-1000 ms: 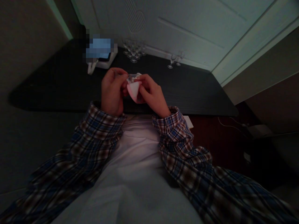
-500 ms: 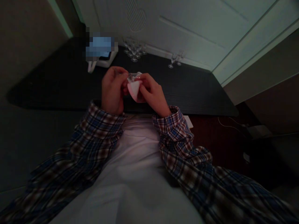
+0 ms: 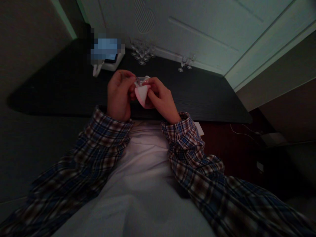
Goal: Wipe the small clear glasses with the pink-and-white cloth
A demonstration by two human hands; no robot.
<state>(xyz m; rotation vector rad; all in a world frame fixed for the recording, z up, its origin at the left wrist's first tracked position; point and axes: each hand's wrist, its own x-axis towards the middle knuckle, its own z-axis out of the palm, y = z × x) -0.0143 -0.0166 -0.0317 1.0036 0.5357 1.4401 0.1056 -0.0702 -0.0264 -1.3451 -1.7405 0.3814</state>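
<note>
Above the front of the dark table, both hands meet at a small clear glass (image 3: 141,80). My left hand (image 3: 119,93) is closed with fingertips on the glass's left side. A white cloth with a pink edge (image 3: 142,94) hangs folded just below the glass. My right hand (image 3: 163,98) pinches this cloth between thumb and fingers, its fingertips also against the glass. Fingers and cloth hide much of the glass, and the dim light blurs its shape.
Behind my hands, several small stemmed glasses (image 3: 142,52) stand grouped at the back of the black table (image 3: 197,95). A few more stemmed glasses (image 3: 184,63) are further right. A white device with a blurred-out screen (image 3: 112,65) sits back left. A white panelled wall (image 3: 197,26) rises behind.
</note>
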